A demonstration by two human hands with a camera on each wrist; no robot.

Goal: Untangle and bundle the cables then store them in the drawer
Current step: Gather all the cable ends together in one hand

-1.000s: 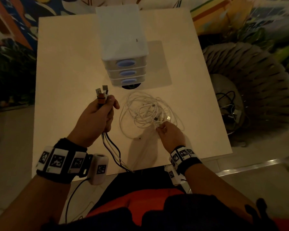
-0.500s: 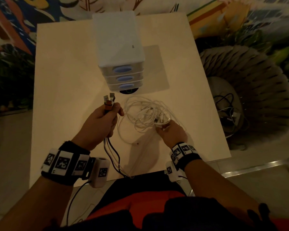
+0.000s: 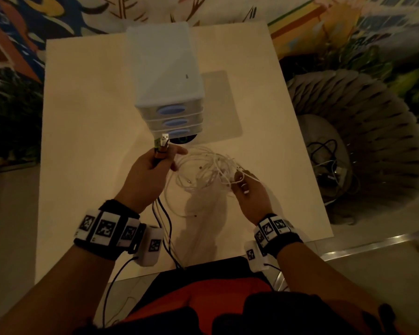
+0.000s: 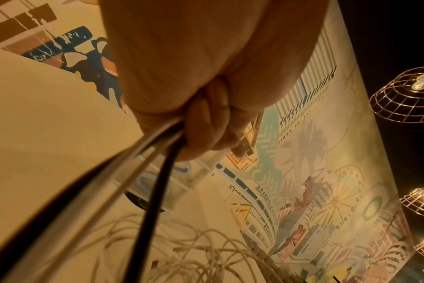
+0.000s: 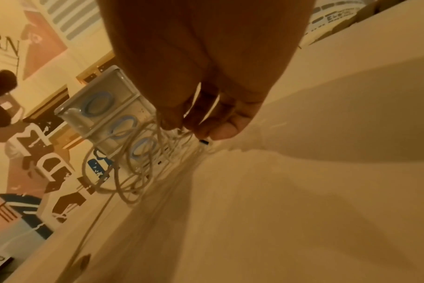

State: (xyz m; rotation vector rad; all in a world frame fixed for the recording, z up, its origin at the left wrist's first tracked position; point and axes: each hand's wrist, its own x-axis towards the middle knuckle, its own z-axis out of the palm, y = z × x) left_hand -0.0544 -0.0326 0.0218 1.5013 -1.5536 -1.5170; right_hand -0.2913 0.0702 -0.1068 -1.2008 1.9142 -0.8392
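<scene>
Table: a pale square table (image 3: 87, 131) carried everything, with a mural wall behind it.
Left hand: the left hand (image 3: 147, 176) was raised over the table's near middle, fingers curled tight round a bunch of dark cables (image 3: 163, 213); their plugs (image 3: 163, 142) stuck up out of the fist, just in front of the lowest drawer.
Dark cables: from under the fist they hung down and ran off over the table's near edge; the left wrist view showed black and pale strands (image 4: 155, 183) leaving the closed fingers (image 4: 206, 122).
Drawer unit: a small white drawer unit (image 3: 165, 68) with three blue-handled drawers stood at the table's far middle; all three drawers appeared closed.
White cables: a loose tangle of white cables (image 3: 203, 172) lay on the table between the two hands, partly lifted at its right side.
Right hand: the right hand (image 3: 250, 195) pinched several white strands at the tangle's right edge; in the right wrist view the fingertips (image 5: 220, 130) closed on the loops (image 5: 133, 153), with a small connector (image 5: 204, 142) just below them.
Wicker chair: a wicker chair (image 3: 363, 131) stood right of the table, more cables (image 3: 329, 160) lying on its seat.
</scene>
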